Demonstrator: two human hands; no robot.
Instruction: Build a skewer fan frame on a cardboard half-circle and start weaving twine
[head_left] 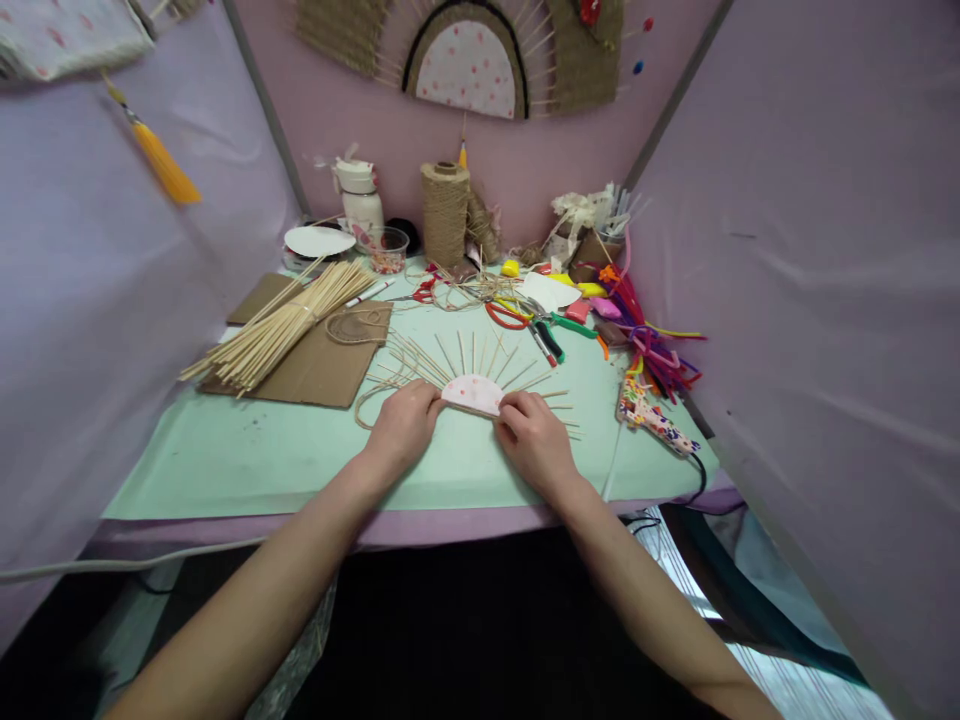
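A small half-circle piece (pixel 472 393), white with pink spots, lies on the mint-green table (pixel 300 450). Thin wooden sticks (pixel 474 352) fan out from its curved edge. My left hand (pixel 409 420) is closed on the left corner of the half-circle, thumb and fingers pinched together. At the right corner, my right hand (pixel 534 430) pinches the same piece with curled fingers. Both palms face inward and the fingertips partly hide the corners. A loose loop of twine (pixel 360 410) runs beside my left hand.
A bundle of sticks (pixel 289 325) lies on cardboard (pixel 330 375) at left. Pliers (pixel 547 340), red-handled scissors (pixel 426 290) and a patterned glue gun (pixel 652 415) lie around. Behind stand a twine spool (pixel 445 215) and a white bottle (pixel 361 205). Colourful pipe cleaners (pixel 652 340) spread at right.
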